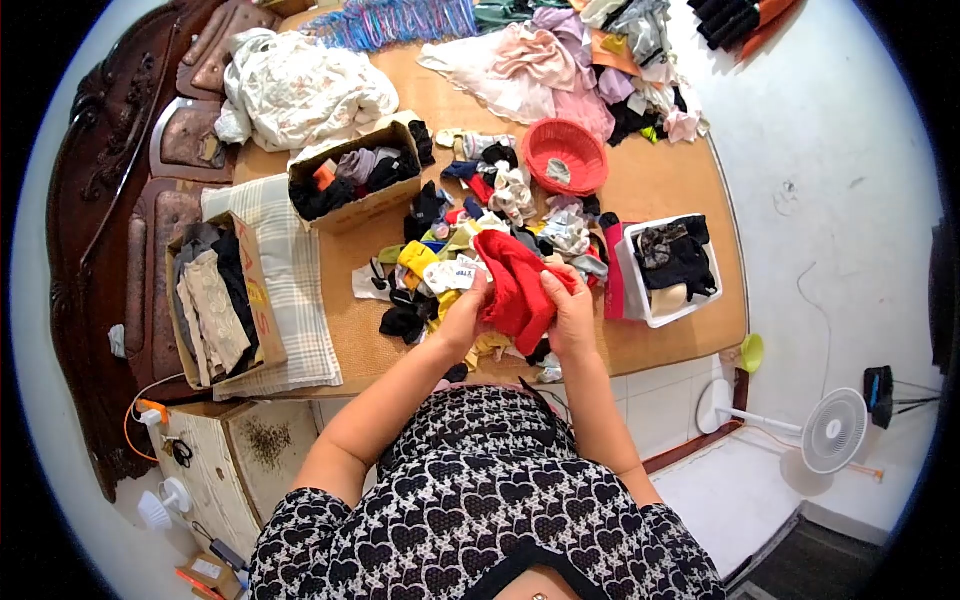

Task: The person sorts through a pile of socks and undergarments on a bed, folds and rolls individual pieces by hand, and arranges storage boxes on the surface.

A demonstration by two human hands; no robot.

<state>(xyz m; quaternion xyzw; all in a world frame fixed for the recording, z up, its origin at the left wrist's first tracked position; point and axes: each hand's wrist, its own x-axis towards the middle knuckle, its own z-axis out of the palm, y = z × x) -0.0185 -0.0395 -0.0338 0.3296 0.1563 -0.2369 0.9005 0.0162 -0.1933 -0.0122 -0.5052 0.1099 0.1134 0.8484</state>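
Note:
A red cloth [513,290] is stretched between my two hands, above a mixed pile of small garments. My left hand [465,312] grips its left edge, beside a white piece with dark lettering [450,275]. The fingers of my right hand [570,307] are closed on its right edge. Under and around it lie socks and small clothes in yellow, black, grey and white, among them a yellow piece [418,260] and a black one [402,324]. The cloth covers part of the pile.
Behind the pile stands a red basket [565,157]. A white bin [634,282] with dark clothes is on the right. Two cardboard boxes [375,208] [262,300] of clothes are on the left. White bedding [305,90] and more garments [540,65] lie farther back. A fan [834,431] stands right.

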